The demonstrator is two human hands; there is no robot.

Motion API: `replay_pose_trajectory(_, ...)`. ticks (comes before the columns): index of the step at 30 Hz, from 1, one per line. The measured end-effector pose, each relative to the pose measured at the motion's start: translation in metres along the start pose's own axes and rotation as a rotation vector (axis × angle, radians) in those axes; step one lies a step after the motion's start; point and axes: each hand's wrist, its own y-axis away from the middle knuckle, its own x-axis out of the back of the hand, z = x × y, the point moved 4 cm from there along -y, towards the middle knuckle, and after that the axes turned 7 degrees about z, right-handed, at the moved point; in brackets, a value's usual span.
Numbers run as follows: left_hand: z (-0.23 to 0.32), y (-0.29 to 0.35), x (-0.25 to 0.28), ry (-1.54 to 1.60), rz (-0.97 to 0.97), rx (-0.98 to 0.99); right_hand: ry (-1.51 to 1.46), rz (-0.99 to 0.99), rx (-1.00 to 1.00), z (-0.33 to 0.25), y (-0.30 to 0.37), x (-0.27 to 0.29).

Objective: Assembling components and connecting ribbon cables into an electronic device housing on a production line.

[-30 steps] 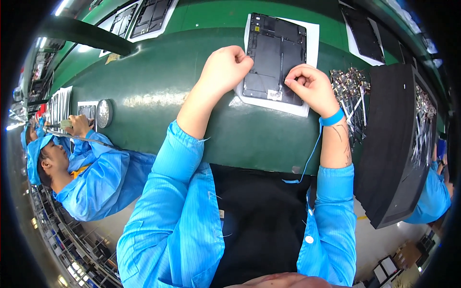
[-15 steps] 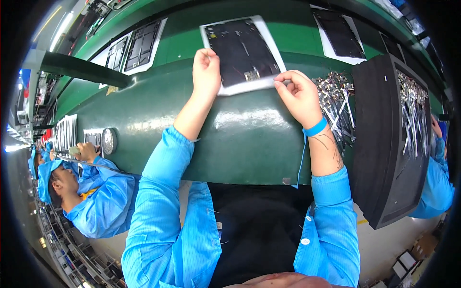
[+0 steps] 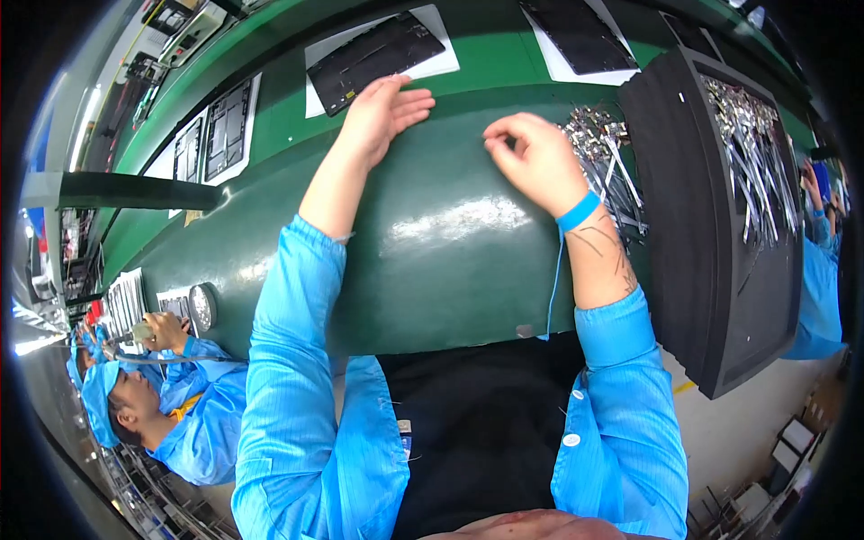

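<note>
My left hand is open, its fingers stretched out and nothing in them. Just beyond it a black tablet-like panel lies askew on a white sheet upon the green strip. My right hand, a blue band on its wrist, hovers over the dark green table with fingers curled in and thumb drawn close to the index finger. Nothing shows in its grasp. To its right lies a heap of thin flat cables with silvery strips and small metal ends.
A black foam tray holding many more cables stands at the right. Other dark panels rest on white sheets along the strip. A green post juts in from the left. A co-worker sits at the left beside a round tin.
Both hands have let go of the sheet with the black panel. It has moved away to the far left and turned, now lying on the green strip. My left hand has opened.
</note>
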Motion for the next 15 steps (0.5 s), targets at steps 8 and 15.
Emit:
replay_pose_trajectory(8, -0.032, 0.064, -0.032, -0.519, 0.033, -0.483, 0.23, 0.17, -0.421, 0.062, -0.017, 0.076)
replay_pose_trajectory(15, -0.015, 0.065, -0.021, -0.965, 0.087, -0.867, 0.404, 0.064, -0.264, 0.052, -0.012, 0.062)
